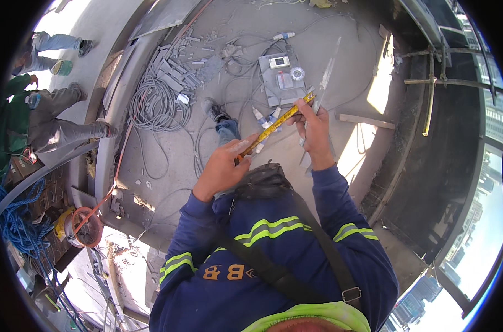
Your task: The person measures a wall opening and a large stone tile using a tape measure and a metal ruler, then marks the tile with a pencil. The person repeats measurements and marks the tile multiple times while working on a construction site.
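Note:
A yellow tape measure blade (276, 124) stretches at a slant between my two hands, in front of my chest. My left hand (222, 167) is closed round its lower left end, where a bit of orange and black shows. At the upper right end, my right hand (314, 131) pinches the blade between thumb and fingers. A thin pale grey strip (316, 101) passes by the right fingers; whether they also grip it, I cannot tell. A black bag (262, 181) hangs at my waist, under the left wrist.
Grey coiled cable (154, 105) and a heap of cut strips (171, 72) lie on the floor at left. Ahead stands a grey board with sockets (270, 86), with cables and plugs around it. A wooden batten (367, 121) lies right. Other people (63, 110) stand far left.

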`<state>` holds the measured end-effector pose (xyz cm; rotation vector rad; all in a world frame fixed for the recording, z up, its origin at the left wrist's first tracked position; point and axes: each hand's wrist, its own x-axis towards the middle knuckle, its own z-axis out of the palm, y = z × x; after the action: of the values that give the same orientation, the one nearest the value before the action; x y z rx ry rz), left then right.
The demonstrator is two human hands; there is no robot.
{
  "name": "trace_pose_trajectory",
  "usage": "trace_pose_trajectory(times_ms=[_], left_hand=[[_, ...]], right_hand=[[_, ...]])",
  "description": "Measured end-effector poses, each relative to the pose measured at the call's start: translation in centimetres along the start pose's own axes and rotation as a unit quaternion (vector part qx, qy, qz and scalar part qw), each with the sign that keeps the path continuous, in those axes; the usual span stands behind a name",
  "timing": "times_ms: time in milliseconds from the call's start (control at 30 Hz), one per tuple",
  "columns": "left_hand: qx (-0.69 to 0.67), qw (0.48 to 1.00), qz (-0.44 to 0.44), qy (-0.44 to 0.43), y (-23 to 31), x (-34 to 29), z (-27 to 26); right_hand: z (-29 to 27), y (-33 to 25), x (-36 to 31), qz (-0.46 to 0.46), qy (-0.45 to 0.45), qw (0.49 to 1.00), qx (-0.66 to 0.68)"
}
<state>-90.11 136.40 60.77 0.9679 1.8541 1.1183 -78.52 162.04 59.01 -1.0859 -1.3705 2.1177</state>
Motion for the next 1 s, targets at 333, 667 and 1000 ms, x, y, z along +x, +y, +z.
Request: trace_pose_trajectory(times_ms=[333, 667, 1000], left_hand=[[-0.022, 0.997, -0.064, -0.048, -0.6, 13.8, -24.7], [-0.048, 0.995, -0.064, 0.056, -2.1, 19.1, -34.6], [-0.078, 0.946, -0.157, 0.274, -1.9, 18.6, -37.7]], right_hand=[[17.8, -5.8, 17.9, 0.015, -0.014, 1.000, -0.016], [29.0, -10.3, 29.3, 0.032, -0.091, 0.993, -0.063], [41.3, -10.4, 39.2, 0.074, -0.300, 0.943, -0.126]])
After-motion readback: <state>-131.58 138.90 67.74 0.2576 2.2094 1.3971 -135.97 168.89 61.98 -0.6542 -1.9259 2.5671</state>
